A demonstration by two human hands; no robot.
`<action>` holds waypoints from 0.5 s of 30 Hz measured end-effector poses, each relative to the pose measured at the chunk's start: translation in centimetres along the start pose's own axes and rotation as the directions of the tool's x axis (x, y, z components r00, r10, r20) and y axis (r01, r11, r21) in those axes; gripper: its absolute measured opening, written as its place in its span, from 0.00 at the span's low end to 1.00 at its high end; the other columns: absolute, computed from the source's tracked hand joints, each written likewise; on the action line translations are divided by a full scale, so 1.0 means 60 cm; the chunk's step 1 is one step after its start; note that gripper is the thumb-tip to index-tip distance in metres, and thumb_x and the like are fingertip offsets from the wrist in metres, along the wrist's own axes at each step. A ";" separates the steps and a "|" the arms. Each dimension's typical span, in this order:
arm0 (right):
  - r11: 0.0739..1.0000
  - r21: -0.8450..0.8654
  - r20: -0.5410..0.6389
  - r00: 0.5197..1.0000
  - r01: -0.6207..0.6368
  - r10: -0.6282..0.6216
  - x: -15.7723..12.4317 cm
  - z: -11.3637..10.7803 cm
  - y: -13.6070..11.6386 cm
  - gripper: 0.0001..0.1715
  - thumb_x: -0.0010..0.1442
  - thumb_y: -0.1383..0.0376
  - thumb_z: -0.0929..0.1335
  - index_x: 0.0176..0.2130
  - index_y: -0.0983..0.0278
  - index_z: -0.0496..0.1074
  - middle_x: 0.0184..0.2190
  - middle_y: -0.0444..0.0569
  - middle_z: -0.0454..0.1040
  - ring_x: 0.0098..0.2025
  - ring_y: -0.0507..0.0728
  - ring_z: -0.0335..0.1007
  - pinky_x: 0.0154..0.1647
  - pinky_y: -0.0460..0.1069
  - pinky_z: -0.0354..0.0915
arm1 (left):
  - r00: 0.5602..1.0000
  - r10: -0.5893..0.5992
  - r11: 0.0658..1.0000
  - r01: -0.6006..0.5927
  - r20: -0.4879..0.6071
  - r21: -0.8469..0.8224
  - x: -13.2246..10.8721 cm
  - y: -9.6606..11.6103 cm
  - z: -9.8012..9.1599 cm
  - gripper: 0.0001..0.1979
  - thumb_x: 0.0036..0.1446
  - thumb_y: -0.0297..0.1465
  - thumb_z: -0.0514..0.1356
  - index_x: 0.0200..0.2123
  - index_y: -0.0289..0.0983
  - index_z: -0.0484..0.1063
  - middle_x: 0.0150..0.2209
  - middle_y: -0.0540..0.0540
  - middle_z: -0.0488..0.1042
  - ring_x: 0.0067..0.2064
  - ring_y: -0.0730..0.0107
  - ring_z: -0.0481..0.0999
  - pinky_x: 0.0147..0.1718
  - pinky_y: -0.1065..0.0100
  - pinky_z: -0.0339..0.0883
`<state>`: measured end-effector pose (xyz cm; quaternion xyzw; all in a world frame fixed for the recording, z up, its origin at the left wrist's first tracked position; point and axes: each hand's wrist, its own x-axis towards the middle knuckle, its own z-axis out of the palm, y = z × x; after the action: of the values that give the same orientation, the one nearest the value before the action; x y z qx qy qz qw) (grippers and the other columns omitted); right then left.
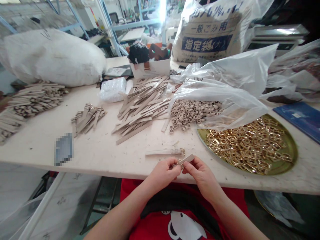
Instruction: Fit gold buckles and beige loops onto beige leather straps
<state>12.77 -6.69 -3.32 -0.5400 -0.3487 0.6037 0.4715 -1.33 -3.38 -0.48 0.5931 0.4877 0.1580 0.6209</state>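
Observation:
Close to the table's front edge, my left hand [168, 170] and my right hand [197, 170] meet over a beige strap [188, 158]. Both are closed, pinching it between thumbs and fingers. A bit of gold metal, apparently a buckle, shows between the fingertips, mostly hidden. Just beyond my hands lies another beige strap [162, 152] with a gold buckle [183, 152] at its right end. To the right, a round tray [291, 160] holds a heap of gold buckles [246, 146]. Many small beige loops [190, 111] spill from a clear plastic bag [220, 90].
Loose beige strips [145, 105] are piled mid-table. A small bunch of straps [87, 118] and a larger heap [37, 98] lie leftward. Behind stand a white box [152, 69], a printed sack [210, 36] and a big white bag [52, 55]. A blue folder [301, 120] lies far right.

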 end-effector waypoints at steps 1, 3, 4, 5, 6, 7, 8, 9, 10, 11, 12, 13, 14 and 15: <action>0.997 -0.072 -0.002 0.999 0.042 -0.043 0.000 0.000 -0.003 0.14 0.51 0.55 0.68 0.29 0.64 0.67 0.24 0.43 0.68 0.27 0.51 0.62 0.32 0.48 0.61 | 1.000 0.020 1.000 -0.020 -0.008 0.011 -0.001 0.001 0.000 0.09 0.52 0.34 0.51 0.26 0.36 0.65 0.19 0.55 0.60 0.21 0.79 0.57 0.20 0.76 0.51; 0.959 -0.235 -0.007 0.986 0.160 -0.167 0.000 -0.001 -0.007 0.12 0.53 0.57 0.66 0.29 0.63 0.66 0.24 0.44 0.67 0.28 0.53 0.63 0.31 0.48 0.60 | 0.999 0.041 0.999 -0.041 -0.017 0.016 -0.004 0.000 0.001 0.11 0.54 0.36 0.51 0.26 0.36 0.64 0.20 0.55 0.61 0.21 0.79 0.58 0.19 0.76 0.51; 0.914 -0.332 -0.011 0.968 0.233 -0.251 -0.001 -0.001 -0.009 0.10 0.54 0.59 0.65 0.29 0.63 0.65 0.24 0.44 0.67 0.29 0.53 0.63 0.31 0.48 0.60 | 0.999 0.042 0.999 -0.042 -0.017 0.009 -0.005 0.000 0.001 0.12 0.54 0.37 0.50 0.26 0.36 0.64 0.20 0.55 0.61 0.20 0.79 0.58 0.19 0.76 0.52; 0.852 -0.427 -0.013 0.940 0.303 -0.341 -0.001 -0.001 -0.011 0.08 0.54 0.61 0.65 0.29 0.63 0.65 0.26 0.45 0.68 0.30 0.54 0.63 0.32 0.48 0.60 | 0.999 0.041 0.999 -0.041 -0.014 0.000 -0.006 0.000 0.001 0.12 0.55 0.38 0.50 0.27 0.36 0.64 0.21 0.55 0.61 0.20 0.79 0.58 0.18 0.76 0.52; 0.783 -0.507 -0.009 0.907 0.359 -0.422 -0.001 -0.002 -0.012 0.06 0.54 0.62 0.65 0.29 0.62 0.65 0.26 0.45 0.67 0.30 0.54 0.63 0.33 0.49 0.60 | 0.999 0.044 0.999 -0.044 -0.013 -0.005 -0.007 0.000 0.000 0.13 0.55 0.39 0.50 0.27 0.36 0.64 0.21 0.55 0.61 0.19 0.79 0.58 0.18 0.75 0.52; 0.725 -0.564 -0.003 0.877 0.396 -0.481 0.000 -0.002 -0.013 0.05 0.54 0.64 0.65 0.28 0.62 0.65 0.26 0.45 0.67 0.31 0.54 0.63 0.33 0.48 0.59 | 0.998 0.057 0.998 -0.057 -0.020 0.001 -0.007 0.001 -0.001 0.13 0.55 0.39 0.50 0.27 0.36 0.64 0.21 0.55 0.60 0.20 0.79 0.58 0.18 0.76 0.53; 0.692 -0.593 0.002 0.860 0.412 -0.510 0.000 -0.002 -0.015 0.04 0.54 0.65 0.65 0.27 0.62 0.65 0.26 0.45 0.67 0.31 0.54 0.63 0.33 0.48 0.59 | 0.997 0.076 0.997 -0.076 -0.032 0.019 -0.007 0.003 -0.003 0.14 0.55 0.40 0.51 0.26 0.36 0.64 0.20 0.55 0.59 0.20 0.79 0.58 0.19 0.76 0.53; 0.691 -0.596 0.008 0.863 0.409 -0.504 0.001 -0.002 -0.016 0.05 0.54 0.65 0.65 0.27 0.62 0.64 0.25 0.44 0.67 0.30 0.53 0.63 0.32 0.48 0.59 | 0.995 0.094 0.995 -0.092 -0.042 0.041 -0.006 0.005 -0.005 0.14 0.54 0.40 0.52 0.25 0.35 0.64 0.20 0.55 0.59 0.21 0.79 0.58 0.19 0.76 0.53; 0.716 -0.578 0.018 0.882 0.393 -0.470 0.002 -0.002 -0.018 0.05 0.54 0.65 0.65 0.27 0.62 0.64 0.24 0.43 0.67 0.29 0.53 0.63 0.30 0.47 0.59 | 0.993 0.105 0.993 -0.102 -0.050 0.062 -0.005 0.007 -0.007 0.15 0.54 0.41 0.53 0.24 0.35 0.64 0.19 0.55 0.58 0.21 0.79 0.57 0.19 0.76 0.52; 0.752 -0.546 0.032 0.907 0.368 -0.420 0.003 -0.003 -0.021 0.05 0.54 0.64 0.65 0.27 0.62 0.64 0.23 0.43 0.67 0.27 0.52 0.63 0.29 0.47 0.59 | 0.993 0.107 0.992 -0.102 -0.053 0.075 -0.002 0.009 -0.009 0.16 0.54 0.42 0.53 0.22 0.35 0.63 0.18 0.55 0.58 0.20 0.79 0.57 0.19 0.76 0.51; 0.789 -0.510 0.053 0.928 0.342 -0.368 0.004 -0.003 -0.024 0.05 0.54 0.63 0.65 0.27 0.62 0.65 0.23 0.42 0.67 0.26 0.52 0.63 0.28 0.46 0.59 | 0.994 0.097 0.993 -0.093 -0.054 0.075 0.001 0.010 -0.010 0.17 0.53 0.42 0.54 0.21 0.35 0.63 0.17 0.55 0.57 0.19 0.79 0.57 0.18 0.76 0.51; 0.818 -0.477 0.078 0.943 0.321 -0.324 0.005 -0.004 -0.027 0.06 0.54 0.63 0.65 0.28 0.62 0.65 0.22 0.42 0.67 0.26 0.52 0.63 0.28 0.46 0.60 | 0.995 0.083 0.995 -0.079 -0.060 0.058 0.005 0.010 -0.010 0.17 0.52 0.42 0.54 0.21 0.35 0.62 0.16 0.55 0.58 0.18 0.80 0.57 0.17 0.76 0.51; 0.838 -0.451 0.105 0.950 0.308 -0.293 0.007 -0.007 -0.031 0.06 0.54 0.62 0.65 0.28 0.62 0.65 0.23 0.42 0.68 0.26 0.52 0.64 0.28 0.46 0.60 | 0.995 0.069 0.997 -0.067 -0.072 0.022 0.009 0.009 -0.010 0.16 0.51 0.42 0.55 0.22 0.35 0.61 0.17 0.55 0.60 0.18 0.80 0.58 0.17 0.76 0.51; 0.852 -0.425 0.143 0.952 0.305 -0.269 0.009 -0.011 -0.036 0.06 0.54 0.62 0.65 0.29 0.63 0.66 0.23 0.43 0.69 0.27 0.52 0.64 0.29 0.46 0.60 | 0.994 0.063 0.997 -0.066 -0.088 -0.028 0.014 0.008 -0.009 0.14 0.50 0.41 0.57 0.24 0.36 0.61 0.17 0.55 0.62 0.17 0.80 0.59 0.16 0.76 0.52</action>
<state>13.83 -5.54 -1.60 -0.5507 -0.5715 0.4522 0.4069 -1.17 -2.31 -0.33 0.5914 0.4924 0.2113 0.6026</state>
